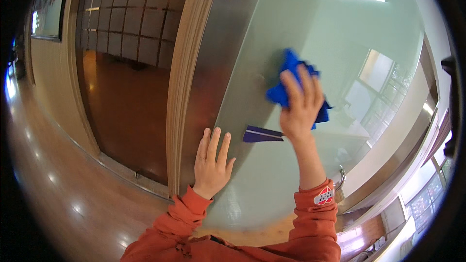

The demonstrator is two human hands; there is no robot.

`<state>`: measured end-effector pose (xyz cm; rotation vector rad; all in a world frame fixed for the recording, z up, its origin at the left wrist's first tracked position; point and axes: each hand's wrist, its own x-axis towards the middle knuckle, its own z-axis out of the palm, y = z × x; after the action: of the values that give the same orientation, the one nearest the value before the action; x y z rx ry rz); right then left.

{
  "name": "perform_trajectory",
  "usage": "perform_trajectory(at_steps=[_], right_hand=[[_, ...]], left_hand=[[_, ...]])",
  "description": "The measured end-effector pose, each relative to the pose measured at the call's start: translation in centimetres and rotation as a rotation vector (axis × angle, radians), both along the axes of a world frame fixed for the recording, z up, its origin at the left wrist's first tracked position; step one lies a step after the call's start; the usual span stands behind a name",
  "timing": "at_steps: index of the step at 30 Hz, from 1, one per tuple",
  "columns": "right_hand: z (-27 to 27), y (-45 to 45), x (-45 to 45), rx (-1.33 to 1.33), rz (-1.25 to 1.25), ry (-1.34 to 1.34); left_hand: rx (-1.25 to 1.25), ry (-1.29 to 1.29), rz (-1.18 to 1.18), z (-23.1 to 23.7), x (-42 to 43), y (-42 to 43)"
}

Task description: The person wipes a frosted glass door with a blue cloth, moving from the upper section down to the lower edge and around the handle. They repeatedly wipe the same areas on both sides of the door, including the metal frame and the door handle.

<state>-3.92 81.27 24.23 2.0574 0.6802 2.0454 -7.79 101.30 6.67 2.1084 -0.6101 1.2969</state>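
Observation:
My right hand (pixel 300 105) presses a crumpled blue cloth (pixel 278 94) against a frosted glass door panel (pixel 349 29). The cloth bunches out past the fingers on both sides, and its underside is hidden. Lower and to the left, my left hand (pixel 214 165) holds nothing. Its fingers point up and lie spread near the glass's left edge, beside a shiny metal panel (pixel 233 18); whether the palm touches is hard to tell. Between the hands, a dark purple strip (pixel 260 134) with a pale line sits on the glass, its right end reaching my right wrist.
A curved metal door handle (pixel 341 179) stands right of my right forearm. Left of the metal panel runs a ribbed wooden door frame (pixel 187 76), then a dark doorway with a gridded pane (pixel 134 14). Glossy wooden flooring (pixel 76 207) extends at lower left; windows (pixel 426 185) show at lower right.

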Motion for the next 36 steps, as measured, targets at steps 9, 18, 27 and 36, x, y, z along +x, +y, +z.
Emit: perform_trajectory(at_steps=[9,18,27,36], right_hand=[[-13.7,-4.3,-3.7,-0.42,-0.061,0.306],[1.8,-4.3,-0.1,0.191,0.036,-0.083],[-2.8,5.1,2.4,-0.335,-0.069,0.132],[-11.8,3.1,0.4,-0.758,0.088,0.309]], left_hand=[[-0.061,-0.017,-0.039,-1.8,-0.1,0.6],[-0.102,-0.013,-0.075,-3.5,0.7,0.3],[-0.342,0.142,-0.174,-4.3,1.7,0.4],[-0.509,0.047,-0.189,-3.6,1.8,0.5]])
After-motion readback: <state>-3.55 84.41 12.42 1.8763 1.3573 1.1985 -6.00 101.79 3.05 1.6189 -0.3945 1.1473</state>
